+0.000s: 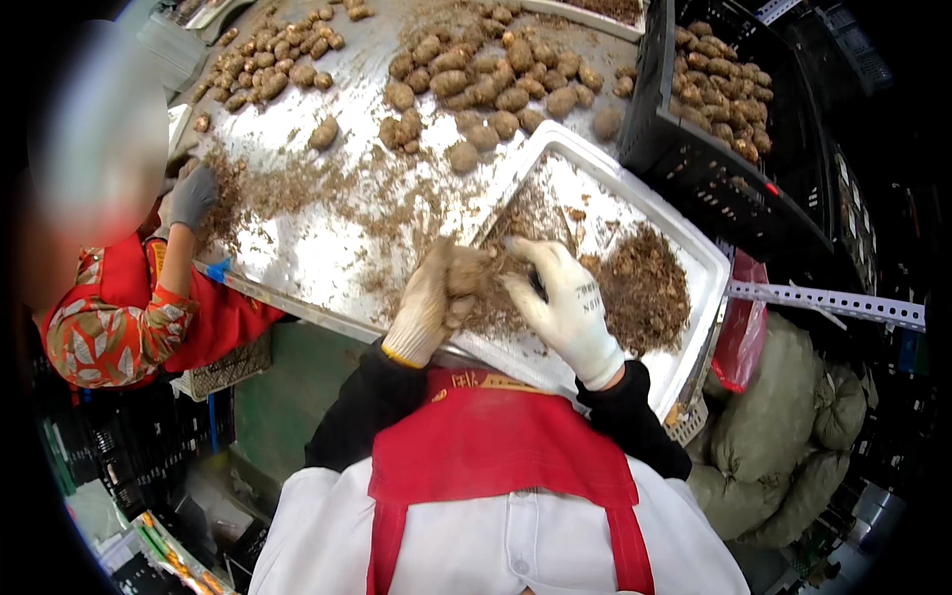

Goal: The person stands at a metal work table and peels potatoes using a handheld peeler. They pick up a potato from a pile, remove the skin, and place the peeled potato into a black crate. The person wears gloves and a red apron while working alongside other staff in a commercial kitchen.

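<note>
My left hand [425, 301], in a cream knit glove, grips a brown, hairy taro corm [468, 272], somewhat blurred. Just to its right is my right hand [561, 297] in a white glove bearing print. Its thumb and fingers are spread apart, facing the corm, and no object shows clearly between them. Beneath both hands lies the near side of a white foam tray [710, 260]. A heap of brown fibrous peelings [645, 290] fills its right part, and looser scraps [532, 212] are scattered on its left.
Taro corms lie in a large pile [491, 78] and a smaller one [260, 63] on the metal table [357, 253]. A black crate [714, 160] with corms stands at right. A co-worker's grey-gloved hand [195, 195] is at left. Stuffed sacks [773, 401] rest below, right.
</note>
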Action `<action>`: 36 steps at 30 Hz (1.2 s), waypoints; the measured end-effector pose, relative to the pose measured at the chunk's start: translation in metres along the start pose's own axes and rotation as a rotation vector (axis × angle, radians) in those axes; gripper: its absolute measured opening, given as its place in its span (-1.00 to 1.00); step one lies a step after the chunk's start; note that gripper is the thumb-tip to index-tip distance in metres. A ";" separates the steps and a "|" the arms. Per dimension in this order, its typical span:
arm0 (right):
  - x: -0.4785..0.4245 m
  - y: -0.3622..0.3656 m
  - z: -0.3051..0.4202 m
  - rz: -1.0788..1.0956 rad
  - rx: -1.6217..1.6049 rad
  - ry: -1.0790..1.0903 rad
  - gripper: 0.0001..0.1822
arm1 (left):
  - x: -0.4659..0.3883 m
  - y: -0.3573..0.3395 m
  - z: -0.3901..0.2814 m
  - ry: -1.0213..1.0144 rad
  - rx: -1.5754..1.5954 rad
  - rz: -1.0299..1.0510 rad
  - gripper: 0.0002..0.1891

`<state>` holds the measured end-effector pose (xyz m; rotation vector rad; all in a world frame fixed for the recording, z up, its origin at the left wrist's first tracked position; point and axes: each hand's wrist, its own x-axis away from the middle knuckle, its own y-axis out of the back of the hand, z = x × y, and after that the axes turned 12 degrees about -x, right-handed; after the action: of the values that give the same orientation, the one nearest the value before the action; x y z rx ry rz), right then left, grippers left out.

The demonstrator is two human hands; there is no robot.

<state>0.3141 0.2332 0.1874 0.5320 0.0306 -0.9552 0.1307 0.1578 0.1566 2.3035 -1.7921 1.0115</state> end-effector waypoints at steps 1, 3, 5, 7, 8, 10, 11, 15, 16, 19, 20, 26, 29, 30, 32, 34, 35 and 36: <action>0.003 0.001 -0.007 -0.020 0.034 0.020 -0.60 | 0.002 0.014 0.000 -0.023 0.052 -0.046 -0.34; 0.010 0.008 -0.011 -0.001 0.081 -0.032 -0.62 | 0.013 0.063 0.004 -0.175 0.055 -0.150 -0.46; 0.018 0.016 -0.016 -0.011 0.059 -0.116 -0.64 | 0.040 0.100 -0.002 -0.296 0.001 -0.521 -0.61; 0.030 0.022 -0.024 -0.025 0.069 -0.193 -0.65 | 0.060 0.164 0.015 -0.312 0.273 -0.756 -0.61; 0.033 0.024 -0.025 -0.040 0.054 -0.210 -0.66 | 0.073 0.194 0.025 -0.384 0.181 -0.815 -0.57; 0.039 0.021 -0.032 -0.053 0.014 -0.226 -0.67 | 0.087 0.242 0.065 -0.290 0.102 -1.158 -0.55; 0.039 0.021 -0.032 -0.045 0.000 -0.250 -0.67 | 0.080 0.253 0.088 -0.194 0.152 -1.140 -0.55; 0.030 0.010 -0.022 0.011 -0.039 -0.261 -0.68 | 0.047 0.258 0.148 0.017 0.293 -1.045 -0.57; 0.028 0.007 -0.022 0.025 -0.031 -0.245 -0.68 | 0.034 0.233 0.130 0.089 0.299 -1.108 -0.58; 0.022 0.004 -0.014 0.050 -0.020 -0.237 -0.68 | 0.019 0.222 0.134 -0.034 0.473 -1.067 -0.58; 0.022 0.007 -0.016 0.040 -0.016 -0.224 -0.68 | 0.015 0.218 0.134 -0.082 0.511 -1.061 -0.59; 0.048 -0.005 -0.037 0.003 -0.069 -0.352 -0.69 | 0.039 0.221 0.117 -0.023 0.270 -0.934 -0.66; 0.044 -0.014 -0.034 0.090 -0.081 -0.348 -0.69 | 0.031 0.232 0.124 0.072 0.343 -1.082 -0.65; 0.039 -0.017 -0.025 0.116 -0.093 -0.342 -0.69 | 0.021 0.234 0.129 0.083 0.381 -1.114 -0.65; 0.032 -0.021 -0.019 0.160 -0.065 -0.284 -0.69 | 0.001 0.235 0.137 0.026 0.440 -1.153 -0.66; 0.027 -0.020 -0.017 0.174 -0.058 -0.266 -0.69 | -0.010 0.241 0.143 -0.026 0.492 -1.152 -0.66; 0.027 -0.019 -0.015 0.179 -0.053 -0.260 -0.69 | -0.005 0.243 0.148 -0.017 0.480 -1.105 -0.66; 0.028 -0.017 -0.015 0.169 -0.054 -0.283 -0.69 | 0.004 0.236 0.143 -0.010 0.469 -1.055 -0.65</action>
<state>0.3205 0.2111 0.1598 0.3405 -0.2388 -0.8547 -0.0121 0.0175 -0.0338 2.8632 -0.1294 1.1996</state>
